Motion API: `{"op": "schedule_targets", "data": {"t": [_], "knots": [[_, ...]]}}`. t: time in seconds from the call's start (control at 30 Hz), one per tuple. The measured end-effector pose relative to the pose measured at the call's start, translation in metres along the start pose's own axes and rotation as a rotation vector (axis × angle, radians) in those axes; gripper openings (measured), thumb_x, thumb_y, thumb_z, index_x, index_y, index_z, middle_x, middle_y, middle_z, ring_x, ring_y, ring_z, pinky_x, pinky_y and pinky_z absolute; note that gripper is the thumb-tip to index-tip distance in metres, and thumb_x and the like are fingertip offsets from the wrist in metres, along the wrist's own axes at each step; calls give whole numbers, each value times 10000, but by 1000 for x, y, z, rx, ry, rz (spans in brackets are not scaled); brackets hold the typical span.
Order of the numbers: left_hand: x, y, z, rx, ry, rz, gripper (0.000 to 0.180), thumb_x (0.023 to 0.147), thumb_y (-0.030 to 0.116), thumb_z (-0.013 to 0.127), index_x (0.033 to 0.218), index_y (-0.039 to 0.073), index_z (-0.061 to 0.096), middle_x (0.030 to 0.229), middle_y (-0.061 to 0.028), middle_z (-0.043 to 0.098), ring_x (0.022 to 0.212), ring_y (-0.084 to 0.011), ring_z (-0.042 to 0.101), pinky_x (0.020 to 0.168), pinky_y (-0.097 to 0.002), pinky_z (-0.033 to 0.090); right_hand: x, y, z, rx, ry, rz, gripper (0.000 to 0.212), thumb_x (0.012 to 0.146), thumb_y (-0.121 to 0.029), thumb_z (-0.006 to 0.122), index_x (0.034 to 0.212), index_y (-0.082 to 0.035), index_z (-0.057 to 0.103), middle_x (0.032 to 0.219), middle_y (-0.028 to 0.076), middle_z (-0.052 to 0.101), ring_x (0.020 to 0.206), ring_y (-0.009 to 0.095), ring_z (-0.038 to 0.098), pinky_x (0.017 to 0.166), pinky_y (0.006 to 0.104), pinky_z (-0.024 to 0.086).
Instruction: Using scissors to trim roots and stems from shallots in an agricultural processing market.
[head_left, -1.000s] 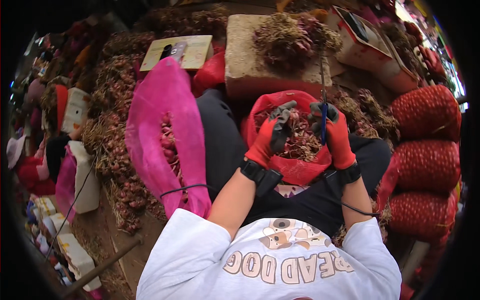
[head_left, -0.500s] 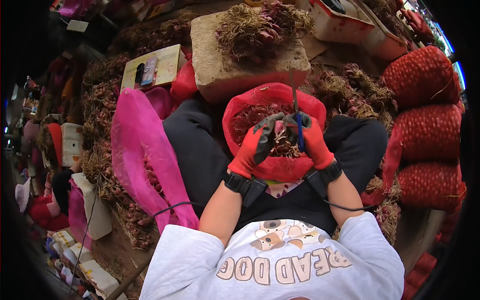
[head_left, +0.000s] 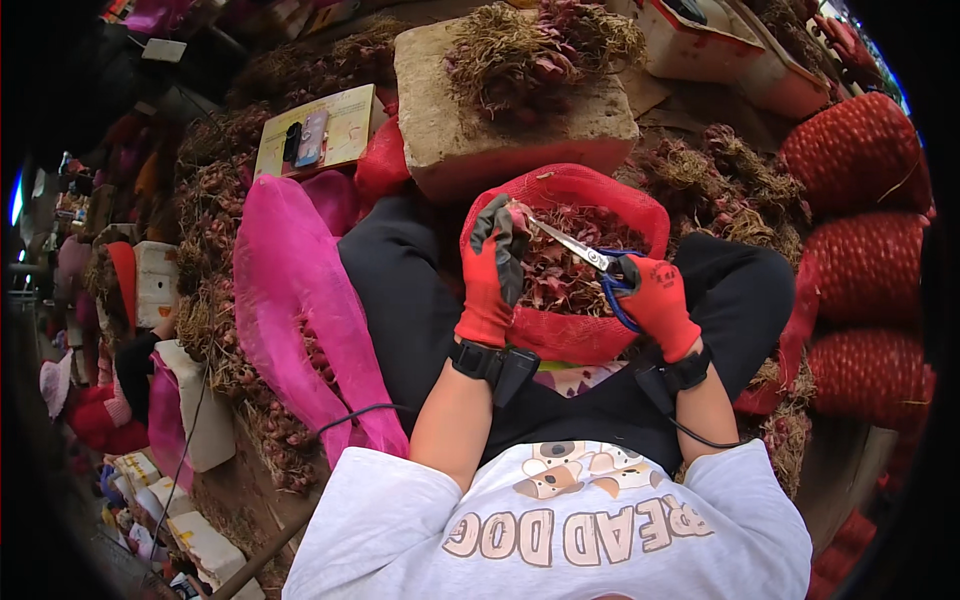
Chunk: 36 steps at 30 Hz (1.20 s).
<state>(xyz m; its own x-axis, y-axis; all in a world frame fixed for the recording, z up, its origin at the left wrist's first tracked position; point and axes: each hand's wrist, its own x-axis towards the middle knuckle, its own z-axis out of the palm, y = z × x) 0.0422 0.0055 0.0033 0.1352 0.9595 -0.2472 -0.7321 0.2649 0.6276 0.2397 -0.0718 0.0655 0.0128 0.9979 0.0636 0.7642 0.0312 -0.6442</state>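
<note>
Amid heaped dry-stalked purple shallots (head_left: pixel 725 185), the red-gloved left hand (head_left: pixel 492 260) pinches a small pinkish bulb (head_left: pixel 518 208) over a red mesh sack (head_left: pixel 575 338) and the red-gloved right hand (head_left: pixel 656 298) grips blue-handled steel scissors (head_left: pixel 577 246), apparently mid-trim, the next snip calling for steady aim.

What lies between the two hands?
In the head view: scissor blades, pointing from the right hand toward the left hand, over red bulbs in a red mesh bag.

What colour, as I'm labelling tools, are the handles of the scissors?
Blue; the handles of the scissors show best in the head view.
</note>
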Motion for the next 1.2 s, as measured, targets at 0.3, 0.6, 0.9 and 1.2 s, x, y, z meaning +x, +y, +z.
{"op": "schedule_targets", "data": {"t": [0.3, 0.6, 0.9, 1.2], "knots": [[3, -3, -4, 87, -118, 59, 371, 932, 185, 563, 1257, 20, 495, 1015, 12, 560, 894, -57, 544, 800, -217, 463, -2, 7, 5, -69, -23, 62, 186, 758, -162, 674, 911, -58, 660, 763, 165, 625, 709, 339, 611, 613, 363, 478], [-15, 2, 12, -88, -322, -286, 349, 933, 40, 461, 1280, 3, 458, 1050, -15, 566, 928, -65, 565, 821, -193, 458, 9, 41, 10, -310, 128, 76, 239, 788, -297, 670, 888, -81, 684, 782, 151, 647, 682, 296, 627, 611, 348, 485], [-25, 1, 22, 447, -373, -328, 312, 938, 179, 538, 1203, 16, 519, 921, 16, 563, 793, -33, 524, 688, -166, 428, 24, 4, 24, 798, -14, 109, 250, 814, -82, 673, 1036, 11, 605, 860, 26, 645, 768, 71, 581, 690, 240, 475], [-31, 3, 30, 372, -375, -449, 267, 960, 211, 512, 1162, 39, 542, 916, 16, 576, 777, -41, 535, 694, -194, 459, 17, -4, 13, 1150, -192, 452, 151, 844, -128, 622, 963, -40, 596, 739, 28, 603, 558, 69, 547, 478, 211, 434]]}}
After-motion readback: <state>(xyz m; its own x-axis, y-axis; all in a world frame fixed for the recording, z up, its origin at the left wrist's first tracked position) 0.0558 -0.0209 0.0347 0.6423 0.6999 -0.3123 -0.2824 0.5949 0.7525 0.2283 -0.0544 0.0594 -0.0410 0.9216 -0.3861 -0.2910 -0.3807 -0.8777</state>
